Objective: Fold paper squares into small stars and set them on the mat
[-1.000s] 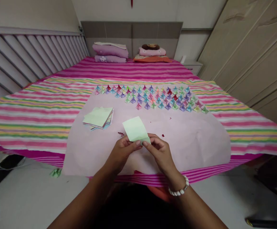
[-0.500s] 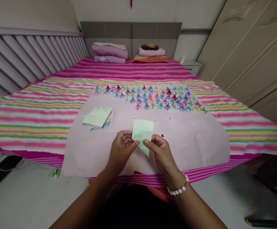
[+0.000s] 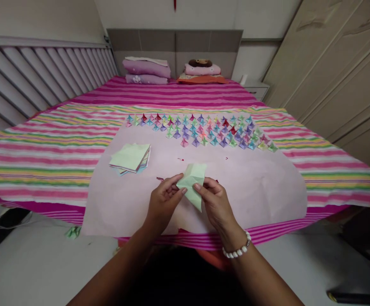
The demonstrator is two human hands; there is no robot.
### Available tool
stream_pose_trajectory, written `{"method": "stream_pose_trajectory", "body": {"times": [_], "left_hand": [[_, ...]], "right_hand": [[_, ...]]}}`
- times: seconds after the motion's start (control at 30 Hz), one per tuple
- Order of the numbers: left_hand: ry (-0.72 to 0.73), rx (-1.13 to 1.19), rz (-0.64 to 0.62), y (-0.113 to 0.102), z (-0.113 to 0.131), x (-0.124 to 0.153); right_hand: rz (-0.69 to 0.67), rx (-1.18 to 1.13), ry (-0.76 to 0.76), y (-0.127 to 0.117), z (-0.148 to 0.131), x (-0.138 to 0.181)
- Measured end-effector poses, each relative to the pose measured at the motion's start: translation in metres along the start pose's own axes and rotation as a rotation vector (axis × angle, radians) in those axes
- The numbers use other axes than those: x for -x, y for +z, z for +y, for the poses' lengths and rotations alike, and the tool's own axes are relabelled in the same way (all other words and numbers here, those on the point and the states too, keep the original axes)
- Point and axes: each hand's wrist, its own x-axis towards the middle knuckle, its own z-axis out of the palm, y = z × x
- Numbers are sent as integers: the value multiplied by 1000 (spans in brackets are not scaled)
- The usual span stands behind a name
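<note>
My left hand (image 3: pixel 163 200) and my right hand (image 3: pixel 215 203) both pinch a pale green paper square (image 3: pixel 192 178), held just above the pink sheet (image 3: pixel 261 187) near the bed's front edge. The paper is partly folded, its top bent over and one corner hanging down between my hands. A white bead bracelet (image 3: pixel 236 252) circles my right wrist. A stack of coloured paper squares (image 3: pixel 130 158) lies to the left of my hands. Several small folded paper shapes (image 3: pixel 200 131) in many colours stand in rows at the far edge of the pink sheet.
The striped bedspread (image 3: pixel 44 153) covers the bed. Pillows (image 3: pixel 146 70) and a soft toy (image 3: pixel 201 63) lie at the headboard. A slatted rail (image 3: pixel 38 72) runs along the left, cupboards (image 3: pixel 340 72) stand on the right. A green folded piece (image 3: pixel 74 231) lies on the floor.
The green paper turned from a flat tilted rectangle to a diamond position, and its top has now been folded down. Both hands shifted slightly but stayed at the same spot.
</note>
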Motion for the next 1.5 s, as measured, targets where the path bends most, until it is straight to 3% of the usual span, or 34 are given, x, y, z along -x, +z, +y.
{"method": "stream_pose_trajectory", "body": {"times": [0.13, 0.3, 0.57, 0.77, 0.9, 1.1, 1.27, 1.5], "left_hand": [[35, -48, 16, -2, 0, -3], [-160, -12, -68, -8, -5, -5], [-254, -84, -186, -6, -5, -5], [-216, -149, -168, -6, -7, -6], [-264, -86, -197, -8, -10, -6], [-428, 282, -240, -10, -17, -5], [-417, 313, -288, -9, -15, -6], [-395, 300, -311, -10, -20, -8]], "right_hand": [[-30, 63, -16, -3, 3, -2], [15, 49, -26, -2, 5, -5], [-9, -1, 152, 4, -3, -6], [117, 55, 64, 3, -6, -10], [189, 21, -18, 2, -7, -12], [45, -43, 4, -4, -11, -10], [-86, -17, 87, -6, -9, -4], [-109, -20, 158, -1, -9, -1]]}}
